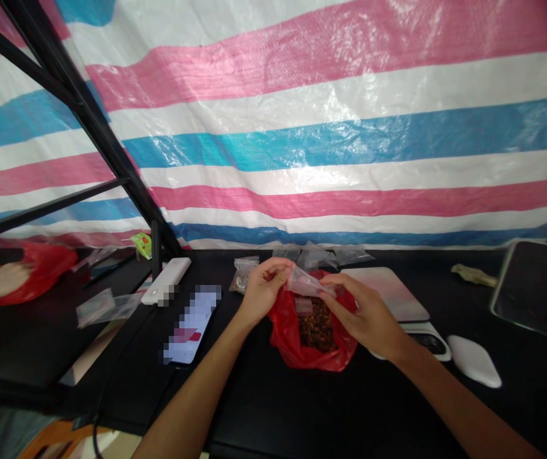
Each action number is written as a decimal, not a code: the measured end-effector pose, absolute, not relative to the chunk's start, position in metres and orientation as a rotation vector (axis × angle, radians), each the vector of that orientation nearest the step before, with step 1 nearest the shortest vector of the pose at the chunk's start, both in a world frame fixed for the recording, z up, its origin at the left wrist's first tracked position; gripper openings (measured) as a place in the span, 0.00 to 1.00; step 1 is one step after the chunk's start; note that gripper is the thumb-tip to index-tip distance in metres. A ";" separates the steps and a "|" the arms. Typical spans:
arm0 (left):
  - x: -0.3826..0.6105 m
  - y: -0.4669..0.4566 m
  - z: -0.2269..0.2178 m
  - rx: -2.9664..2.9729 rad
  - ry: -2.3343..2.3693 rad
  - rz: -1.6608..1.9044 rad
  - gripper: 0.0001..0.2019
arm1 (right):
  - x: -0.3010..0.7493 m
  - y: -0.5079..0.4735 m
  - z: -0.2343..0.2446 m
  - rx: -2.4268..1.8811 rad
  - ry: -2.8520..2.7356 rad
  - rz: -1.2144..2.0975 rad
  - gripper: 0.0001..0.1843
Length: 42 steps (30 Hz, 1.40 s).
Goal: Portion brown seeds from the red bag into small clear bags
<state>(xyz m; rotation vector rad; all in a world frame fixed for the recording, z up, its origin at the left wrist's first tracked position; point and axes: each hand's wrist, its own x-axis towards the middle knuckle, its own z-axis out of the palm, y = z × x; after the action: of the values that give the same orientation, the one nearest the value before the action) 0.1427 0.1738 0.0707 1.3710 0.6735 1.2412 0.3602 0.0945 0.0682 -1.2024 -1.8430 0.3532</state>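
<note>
My left hand (pixel 262 288) and my right hand (pixel 364 315) both pinch a small clear plastic bag (pixel 305 282), holding it just above an open red plastic bag (pixel 297 344). The red bag lies on the black table (pixel 273 408) and holds a pile of small dark brown pieces (pixel 316 328). Each hand's fingers are closed on an edge of the clear bag.
A kitchen scale (pixel 398 299) sits right of the red bag, a white oval object (pixel 474 361) and a dark tray (pixel 536 287) farther right. Clear bags (pixel 321 256) lie behind. A phone (pixel 191 325) and white power bank (pixel 166 280) lie left. Another person's hand (pixel 0 280) touches a red bag at far left.
</note>
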 end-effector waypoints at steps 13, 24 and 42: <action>0.145 0.159 0.083 1.428 0.607 0.991 0.31 | 0.348 0.096 0.066 -1.162 -1.709 0.605 0.17; 0.134 0.180 0.078 1.152 0.723 1.320 0.18 | 0.342 0.096 0.057 -1.275 -2.180 0.274 0.22; 0.122 0.167 0.070 2.079 1.003 0.554 0.25 | 0.368 0.092 0.078 -1.333 -2.402 0.073 0.27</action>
<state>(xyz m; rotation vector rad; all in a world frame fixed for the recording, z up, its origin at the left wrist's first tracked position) 0.1223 0.1669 0.0703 2.0787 1.0027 0.5545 0.3682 0.0921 0.0777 -1.3334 -2.4017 0.0728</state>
